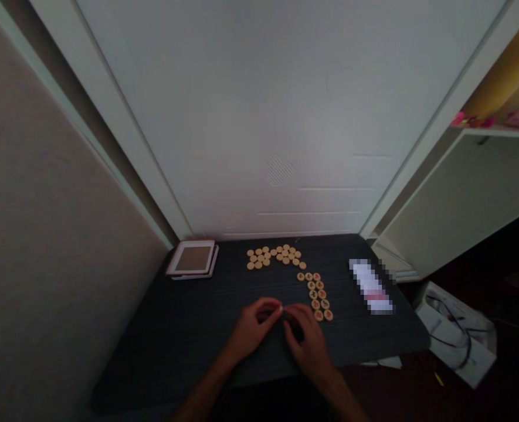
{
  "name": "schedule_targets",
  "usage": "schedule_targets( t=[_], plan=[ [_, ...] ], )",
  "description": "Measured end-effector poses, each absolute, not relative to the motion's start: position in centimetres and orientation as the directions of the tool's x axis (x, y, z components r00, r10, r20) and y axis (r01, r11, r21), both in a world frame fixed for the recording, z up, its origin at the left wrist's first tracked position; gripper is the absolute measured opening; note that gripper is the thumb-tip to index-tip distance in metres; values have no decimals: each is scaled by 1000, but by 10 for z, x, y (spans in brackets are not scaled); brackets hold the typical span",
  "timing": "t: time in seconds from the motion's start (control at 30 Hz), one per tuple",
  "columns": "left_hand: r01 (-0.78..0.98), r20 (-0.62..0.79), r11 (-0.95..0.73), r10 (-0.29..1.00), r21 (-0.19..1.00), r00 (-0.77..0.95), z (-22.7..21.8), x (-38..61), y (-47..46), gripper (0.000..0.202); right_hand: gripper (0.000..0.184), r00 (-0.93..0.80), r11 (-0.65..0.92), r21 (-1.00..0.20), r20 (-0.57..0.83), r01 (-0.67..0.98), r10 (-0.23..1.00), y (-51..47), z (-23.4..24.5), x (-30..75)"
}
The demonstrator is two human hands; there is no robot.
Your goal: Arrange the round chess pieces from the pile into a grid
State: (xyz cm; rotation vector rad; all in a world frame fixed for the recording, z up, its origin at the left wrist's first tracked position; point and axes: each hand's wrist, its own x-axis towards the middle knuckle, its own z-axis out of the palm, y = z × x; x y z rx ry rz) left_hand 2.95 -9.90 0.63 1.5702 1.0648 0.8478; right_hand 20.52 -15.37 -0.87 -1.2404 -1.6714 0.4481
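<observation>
My left hand (249,329) and my right hand (307,337) meet above the table near its front. Between their fingertips shows a small pale edge, apparently a Chinese chess piece (281,308) mostly hidden by the fingers. Both hands are curled in a pinch around it. Just right of my right hand, round wooden Chinese chess pieces (312,294) with red or dark characters lie face up in rows. Farther back, several plain-faced pieces (258,258) lie in a block, and more blank ones (286,254) sit beside them, trailing toward the marked rows.
A dark table (175,334) stands against a white panel (259,117). At its back left lies a stack of flat, framed boxes (193,259). A blurred-out white and pink item (371,287) lies on the right. Below, a white box with cables (457,331) is on the floor.
</observation>
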Motion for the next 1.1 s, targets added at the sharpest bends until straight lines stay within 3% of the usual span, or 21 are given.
schedule_targets(
  t=[0.17,0.37,1.1],
  plan=[
    [65,-27,2,925,998,379,4,30,-103,26,31,-28,424,-749,478,509,878,-147,-19,196],
    [63,-99,82,933,995,347,-2,30,-106,32,23,-31,433,-751,484,499,875,-144,-24,197],
    [32,-101,96,951,995,291,-3,31,-108,28,20,-11,419,-761,477,496,879,-146,-19,198]
  ],
)
